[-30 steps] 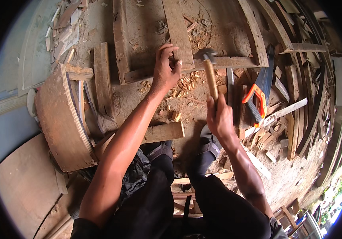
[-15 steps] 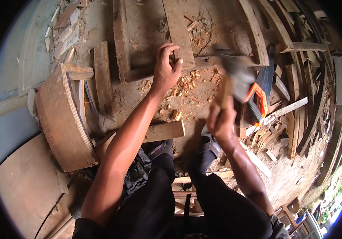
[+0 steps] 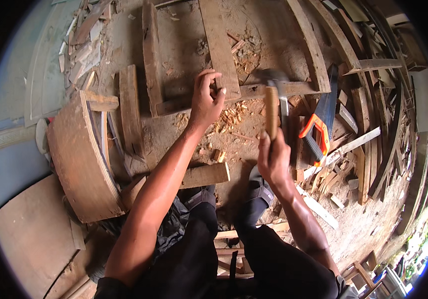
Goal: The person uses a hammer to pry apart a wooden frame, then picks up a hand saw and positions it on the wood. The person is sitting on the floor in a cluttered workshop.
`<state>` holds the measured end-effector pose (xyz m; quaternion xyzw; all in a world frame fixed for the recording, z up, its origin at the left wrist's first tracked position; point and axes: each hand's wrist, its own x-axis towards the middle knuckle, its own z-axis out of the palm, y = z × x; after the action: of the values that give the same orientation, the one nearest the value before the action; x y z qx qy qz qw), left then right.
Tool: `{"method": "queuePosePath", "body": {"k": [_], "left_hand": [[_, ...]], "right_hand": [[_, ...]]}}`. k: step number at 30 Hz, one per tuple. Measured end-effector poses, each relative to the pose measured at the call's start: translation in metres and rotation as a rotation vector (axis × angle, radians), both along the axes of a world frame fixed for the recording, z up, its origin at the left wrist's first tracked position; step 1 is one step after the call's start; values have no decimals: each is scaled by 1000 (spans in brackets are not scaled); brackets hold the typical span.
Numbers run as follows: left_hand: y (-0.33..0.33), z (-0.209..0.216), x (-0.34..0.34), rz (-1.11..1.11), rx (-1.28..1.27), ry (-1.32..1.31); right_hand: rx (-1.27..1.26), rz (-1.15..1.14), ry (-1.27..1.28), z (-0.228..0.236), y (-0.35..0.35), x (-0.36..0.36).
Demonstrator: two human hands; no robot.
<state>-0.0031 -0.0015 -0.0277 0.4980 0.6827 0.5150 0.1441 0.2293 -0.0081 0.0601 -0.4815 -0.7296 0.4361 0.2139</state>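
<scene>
In my right hand (image 3: 275, 157) is a hammer, its wooden handle (image 3: 272, 112) pointing away from me and its dark metal head blurred. The head is over or near the right part of a wooden crosspiece (image 3: 293, 88); contact is unclear. My left hand (image 3: 207, 102) is closed at the left edge of a wide wooden plank (image 3: 218, 40), fingers curled and thumb near its lower end. The plank's end lies on the crosspiece, part of a wooden frame on the ground. Whether a nail is between my left fingers cannot be seen.
A handsaw (image 3: 318, 132) with an orange and black handle leans to the right, near scrap wood (image 3: 361, 109). Wood chips (image 3: 236, 113) lie below the frame. A curved plywood piece (image 3: 82, 154) stands at left. A short wooden block (image 3: 206, 175) lies before my feet.
The hammer has swung slightly left, its handle now more upright and less blurred. My left hand stays at the plank. The whole view has shifted a little, with the frame lower in it.
</scene>
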Motion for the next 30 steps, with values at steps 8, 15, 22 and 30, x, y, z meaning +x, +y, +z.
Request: {"method": "queuePosePath", "body": {"k": [8,15,22,30], "left_hand": [[-1,0,-1,-1,4,16],[1,-4,2,-18,-9,39],[1,2,1,-23,-33,23],[4,4,-4,-32,-42,-176]], "right_hand": [[150,157,-113,-20,2,2],[107,189,-148,-39,-3,15],[94,122,-138,-36,5,8],[27,169,-133,-38,13,10]]}}
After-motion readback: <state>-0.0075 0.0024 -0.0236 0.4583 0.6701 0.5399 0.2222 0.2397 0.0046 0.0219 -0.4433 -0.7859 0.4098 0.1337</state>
